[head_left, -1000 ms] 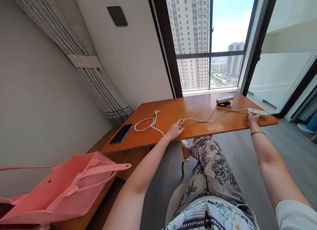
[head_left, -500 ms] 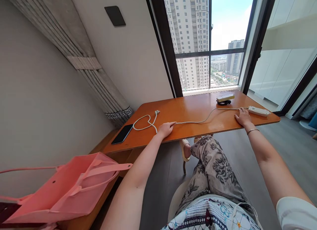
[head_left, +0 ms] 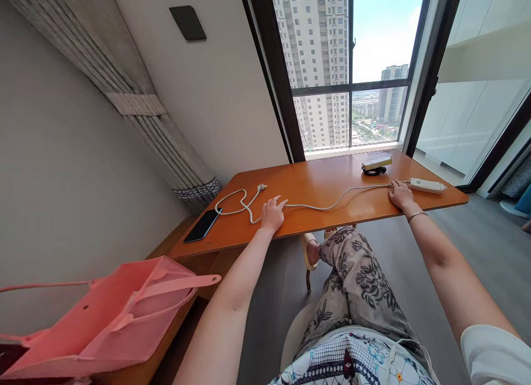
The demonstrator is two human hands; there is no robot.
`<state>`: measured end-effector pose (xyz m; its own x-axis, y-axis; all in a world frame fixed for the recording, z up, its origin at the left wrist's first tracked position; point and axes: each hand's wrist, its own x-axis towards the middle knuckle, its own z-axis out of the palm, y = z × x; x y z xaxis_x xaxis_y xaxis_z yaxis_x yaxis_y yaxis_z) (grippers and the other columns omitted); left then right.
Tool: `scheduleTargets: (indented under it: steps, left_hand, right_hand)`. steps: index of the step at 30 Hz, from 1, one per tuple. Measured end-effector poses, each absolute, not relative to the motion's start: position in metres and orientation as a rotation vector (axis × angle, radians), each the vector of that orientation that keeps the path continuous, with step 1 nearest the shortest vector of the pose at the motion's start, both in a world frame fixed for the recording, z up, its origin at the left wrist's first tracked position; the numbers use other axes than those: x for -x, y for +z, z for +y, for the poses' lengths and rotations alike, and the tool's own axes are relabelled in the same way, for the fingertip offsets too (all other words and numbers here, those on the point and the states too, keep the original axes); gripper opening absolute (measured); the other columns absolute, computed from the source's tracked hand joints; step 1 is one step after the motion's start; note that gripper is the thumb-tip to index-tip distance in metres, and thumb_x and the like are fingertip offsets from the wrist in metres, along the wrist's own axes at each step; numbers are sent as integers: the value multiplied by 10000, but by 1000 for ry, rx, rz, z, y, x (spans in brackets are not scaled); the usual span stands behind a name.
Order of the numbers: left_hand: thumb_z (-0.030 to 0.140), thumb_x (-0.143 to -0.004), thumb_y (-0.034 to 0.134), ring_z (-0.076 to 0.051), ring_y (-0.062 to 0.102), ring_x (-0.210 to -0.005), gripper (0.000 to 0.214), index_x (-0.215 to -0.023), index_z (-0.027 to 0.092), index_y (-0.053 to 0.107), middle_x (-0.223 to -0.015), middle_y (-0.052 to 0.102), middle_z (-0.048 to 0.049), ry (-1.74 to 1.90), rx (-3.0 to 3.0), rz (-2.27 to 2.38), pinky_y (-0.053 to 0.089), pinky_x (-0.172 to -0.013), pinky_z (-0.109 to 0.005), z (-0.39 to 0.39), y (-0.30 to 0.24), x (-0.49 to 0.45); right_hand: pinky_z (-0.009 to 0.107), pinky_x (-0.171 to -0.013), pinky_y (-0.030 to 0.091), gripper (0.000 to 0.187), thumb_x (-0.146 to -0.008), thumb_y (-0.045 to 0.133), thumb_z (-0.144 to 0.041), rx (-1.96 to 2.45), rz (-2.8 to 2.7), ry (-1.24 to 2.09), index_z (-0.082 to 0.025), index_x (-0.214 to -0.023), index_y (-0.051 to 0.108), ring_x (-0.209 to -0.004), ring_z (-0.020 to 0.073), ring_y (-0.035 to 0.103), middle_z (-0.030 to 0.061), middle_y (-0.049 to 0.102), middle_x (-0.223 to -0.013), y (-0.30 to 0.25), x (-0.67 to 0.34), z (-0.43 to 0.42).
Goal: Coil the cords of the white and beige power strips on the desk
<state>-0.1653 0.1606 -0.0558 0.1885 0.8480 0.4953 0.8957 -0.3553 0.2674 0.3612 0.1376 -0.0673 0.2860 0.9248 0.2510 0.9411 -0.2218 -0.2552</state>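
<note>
A white power strip lies near the right end of the wooden table, its white cord running leftward across the tabletop. My right hand is closed over the cord just left of the strip. Over the cord's left part rests my left hand, fingers stretched out and spread; the cord passes under it. Past that hand the cord makes a loose loop that ends in a white plug. Part of the loop touches a dark phone lying flat.
A second pale power strip with a black cord bundled under it sits toward the table's back right. At lower left, a pink bag stands open on a wooden surface. Behind the table is a window; a curtain hangs at left.
Both hands, the cord and the white power strip have shifted slightly left. The loop now reaches the phone. My left hand's fingers have gone from pinching the cord to spread.
</note>
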Motion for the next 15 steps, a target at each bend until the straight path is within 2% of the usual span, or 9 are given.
scheduleTargets:
  steps: [3, 6, 8, 12, 15]
  left_hand:
    - [188, -820, 580, -366, 474, -1330, 417, -1219, 234, 694, -1399, 567, -157, -876, 2425, -1710, 272, -1156, -539, 158, -62, 144]
    - [285, -855, 599, -346, 485, -1333, 337, -1175, 244, 698, -1390, 591, -143, -816, 2486, -1752, 210, -1179, -568, 158, -67, 134]
    - [314, -865, 606, -331, 489, -1336, 280, -1116, 242, 709, -1370, 609, -141, -816, 2510, -1795, 180, -1188, -576, 160, -69, 135]
    - [306, -836, 650, -327, 493, -1329, 192, -1000, 237, 722, -1322, 633, -138, -970, 2520, -1913, 168, -1190, -590, 166, -68, 148]
    - [287, -826, 646, -329, 540, -1256, 113, -890, 224, 715, -1195, 677, -132, -1078, 2471, -2008, 253, -1163, -575, 172, -64, 159]
  right_hand:
    - [460, -1204, 249, 640, -950, 456, -440, 2164, -1788, -2, -151, -1519, 391, -1488, 289, 286, 155, 352, -1600, -65, -345, 145]
    - [574, -1209, 178, 664, -959, 421, -517, 2177, -1844, 108, -176, -1528, 381, -1511, 318, 228, 140, 337, -1613, -62, -334, 149]
    - [621, -1199, 157, 626, -969, 397, -519, 2190, -1846, 139, -191, -1501, 424, -1505, 327, 237, 129, 361, -1602, -59, -332, 148]
    - [584, -1183, 235, 548, -986, 373, -496, 2186, -1835, 126, -182, -1410, 522, -1453, 310, 336, 150, 436, -1546, -54, -335, 144]
    - [533, -1148, 312, 516, -993, 370, -478, 2215, -1800, 121, -143, -1326, 579, -1367, 309, 446, 186, 529, -1442, -50, -338, 143]
